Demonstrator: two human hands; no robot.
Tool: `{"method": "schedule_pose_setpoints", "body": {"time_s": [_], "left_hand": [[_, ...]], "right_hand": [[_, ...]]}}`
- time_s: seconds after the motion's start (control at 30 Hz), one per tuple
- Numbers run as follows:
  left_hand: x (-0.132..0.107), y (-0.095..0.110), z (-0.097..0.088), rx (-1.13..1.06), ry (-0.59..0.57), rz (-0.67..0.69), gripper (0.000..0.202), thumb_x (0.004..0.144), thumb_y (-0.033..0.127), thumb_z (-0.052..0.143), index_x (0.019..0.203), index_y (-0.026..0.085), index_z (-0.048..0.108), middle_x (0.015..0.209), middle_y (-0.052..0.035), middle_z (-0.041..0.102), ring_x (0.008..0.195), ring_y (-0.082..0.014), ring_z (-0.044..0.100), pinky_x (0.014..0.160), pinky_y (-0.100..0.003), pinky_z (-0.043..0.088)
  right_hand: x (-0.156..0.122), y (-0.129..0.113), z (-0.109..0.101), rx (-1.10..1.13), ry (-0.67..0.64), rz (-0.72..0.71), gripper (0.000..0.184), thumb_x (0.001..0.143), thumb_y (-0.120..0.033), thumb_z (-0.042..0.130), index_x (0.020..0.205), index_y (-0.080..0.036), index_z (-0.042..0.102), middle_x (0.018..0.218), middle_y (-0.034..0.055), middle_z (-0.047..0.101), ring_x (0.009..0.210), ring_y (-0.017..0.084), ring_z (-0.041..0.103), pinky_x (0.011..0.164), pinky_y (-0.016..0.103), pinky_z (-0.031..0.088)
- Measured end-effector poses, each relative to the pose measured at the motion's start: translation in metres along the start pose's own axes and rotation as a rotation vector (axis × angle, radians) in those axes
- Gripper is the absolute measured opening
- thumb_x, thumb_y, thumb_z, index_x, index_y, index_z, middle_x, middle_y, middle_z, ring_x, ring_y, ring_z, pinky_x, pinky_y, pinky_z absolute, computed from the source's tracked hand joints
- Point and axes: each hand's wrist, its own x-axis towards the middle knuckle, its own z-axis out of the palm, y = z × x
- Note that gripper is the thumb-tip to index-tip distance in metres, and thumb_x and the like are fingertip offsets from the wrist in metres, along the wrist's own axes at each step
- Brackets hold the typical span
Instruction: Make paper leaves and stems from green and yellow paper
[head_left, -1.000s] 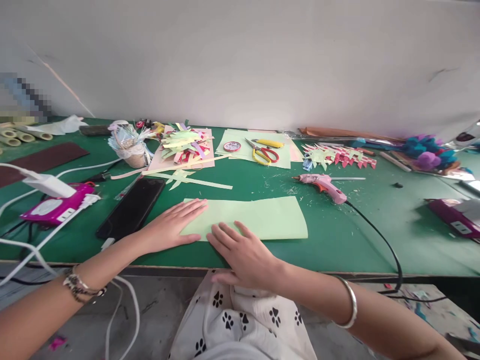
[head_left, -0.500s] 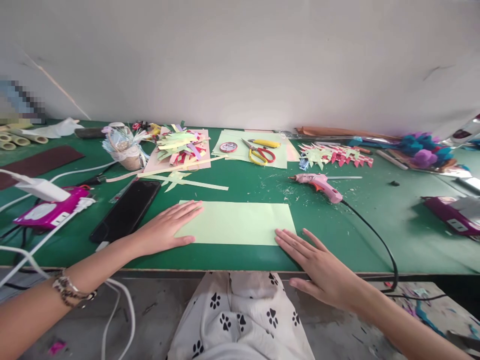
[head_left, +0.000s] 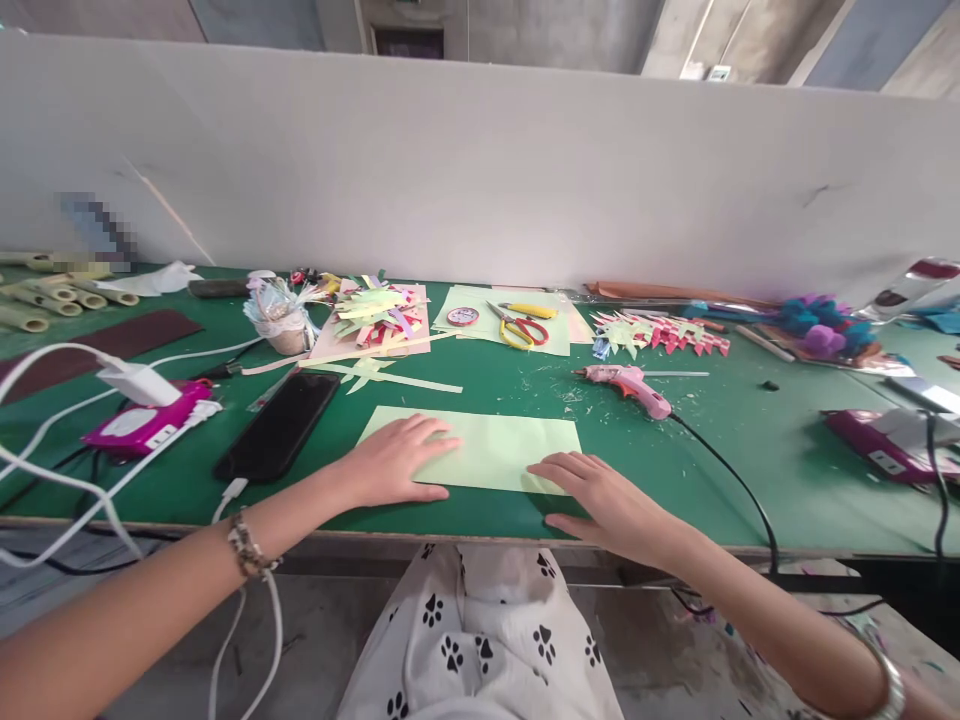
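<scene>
A pale green sheet of paper [head_left: 495, 450] lies lengthwise near the front edge of the green table. Over its left part rests my left hand [head_left: 401, 460], fingers extended and thumb apart near the lower edge. My right hand [head_left: 592, 490] is at the sheet's lower right corner, its fingertips on the paper and its thumb off the lower edge. Both hands are open and hold nothing. Left of my left hand lies a black phone [head_left: 279, 425] with a white cable plugged in. Beyond my right hand is a pink glue gun [head_left: 634, 388] with a glue stick in it.
Scissors [head_left: 517, 332], a yellow cutter [head_left: 529, 311] and a round tape roll [head_left: 463, 316] lie on paper sheets at the back. Paper strips [head_left: 375, 315] are heaped left of them. Purple power strips [head_left: 150, 425] with cables stand at both sides. A white partition [head_left: 480, 170] rises behind.
My left hand has slid right, further onto the sheet. My right hand has shifted slightly left and its fingers are more bent. The view has tilted up, showing the partition's top.
</scene>
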Motion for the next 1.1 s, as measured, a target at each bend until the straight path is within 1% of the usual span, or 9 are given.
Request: {"method": "schedule_pose_setpoints", "body": {"time_s": [0.13,0.2,0.27,0.33,0.47,0.6,0.87,0.97,1.1], "left_hand": [[0.020,0.016,0.000,0.229,0.173,0.246,0.023,0.088,0.031,0.042,0.092,0.020,0.062,0.083,-0.0033,0.064,0.070,-0.0146,0.057,0.059,-0.025,0.039],[0.023,0.020,-0.006,0.295,0.272,0.286,0.024,0.086,0.018,0.040,0.071,0.018,0.059,0.060,0.0010,0.057,0.050,-0.0112,0.050,0.049,-0.025,0.032],[0.024,0.022,-0.019,0.295,0.370,0.259,0.028,0.083,0.011,0.038,0.061,0.017,0.053,0.051,0.0030,0.051,0.044,-0.0100,0.044,0.047,-0.025,0.030],[0.023,0.022,-0.038,0.258,0.446,0.208,0.026,0.081,0.011,0.039,0.058,0.017,0.051,0.049,0.0039,0.049,0.044,-0.0094,0.043,0.049,-0.024,0.031],[0.020,0.021,-0.079,0.226,0.520,0.094,0.023,0.078,0.012,0.040,0.058,0.018,0.050,0.048,0.0053,0.047,0.045,-0.0091,0.041,0.050,-0.024,0.031],[0.022,0.020,-0.100,0.218,0.537,0.034,0.021,0.074,0.012,0.040,0.059,0.019,0.052,0.045,0.0061,0.047,0.043,-0.0092,0.040,0.049,-0.024,0.028],[0.027,0.018,-0.104,0.017,0.455,0.033,0.021,0.079,0.017,0.040,0.064,0.019,0.055,0.049,0.0066,0.053,0.043,-0.0070,0.042,0.049,-0.021,0.030],[0.033,0.025,-0.100,0.138,0.520,0.120,0.022,0.084,0.020,0.038,0.072,0.020,0.057,0.056,0.0052,0.058,0.047,-0.0083,0.045,0.053,-0.023,0.032],[0.041,0.036,-0.090,0.348,0.652,0.185,0.025,0.084,0.015,0.035,0.063,0.018,0.047,0.046,0.0059,0.048,0.040,-0.0080,0.036,0.047,-0.024,0.027]], "right_hand": [[0.027,-0.005,0.003,-0.158,0.027,-0.100,0.026,0.084,-0.023,0.051,0.110,-0.018,0.054,0.101,0.0084,0.060,0.087,0.019,0.058,0.074,0.032,0.044],[0.036,-0.005,0.000,-0.266,0.043,-0.112,0.016,0.084,-0.013,0.049,0.095,-0.017,0.059,0.084,0.0049,0.063,0.074,0.016,0.058,0.067,0.029,0.041],[0.042,-0.005,-0.008,-0.321,0.093,-0.090,0.018,0.084,-0.008,0.044,0.081,-0.017,0.059,0.066,0.0016,0.060,0.061,0.014,0.055,0.061,0.027,0.037],[0.047,-0.006,-0.021,-0.292,0.206,-0.074,0.021,0.087,-0.012,0.041,0.077,-0.017,0.058,0.062,0.0010,0.059,0.058,0.013,0.053,0.061,0.026,0.036],[0.054,-0.011,-0.056,-0.144,0.418,-0.093,0.026,0.092,-0.030,0.037,0.087,-0.017,0.058,0.075,0.0038,0.065,0.069,0.014,0.058,0.065,0.026,0.037],[0.058,-0.017,-0.077,-0.119,0.374,-0.067,0.029,0.093,-0.027,0.033,0.081,-0.018,0.058,0.066,0.0010,0.063,0.057,0.011,0.055,0.058,0.024,0.035],[0.062,-0.022,-0.084,-0.044,0.145,0.044,0.025,0.092,-0.029,0.035,0.083,-0.018,0.056,0.061,-0.0009,0.058,0.050,0.010,0.048,0.050,0.022,0.027],[0.065,-0.025,-0.083,0.071,0.121,0.042,0.024,0.091,-0.030,0.036,0.082,-0.019,0.056,0.060,-0.0019,0.054,0.048,0.008,0.042,0.049,0.021,0.025],[0.072,-0.031,-0.083,0.155,0.160,0.042,0.027,0.090,-0.032,0.038,0.072,-0.018,0.053,0.053,-0.0044,0.044,0.044,0.007,0.028,0.046,0.021,0.020]]}}
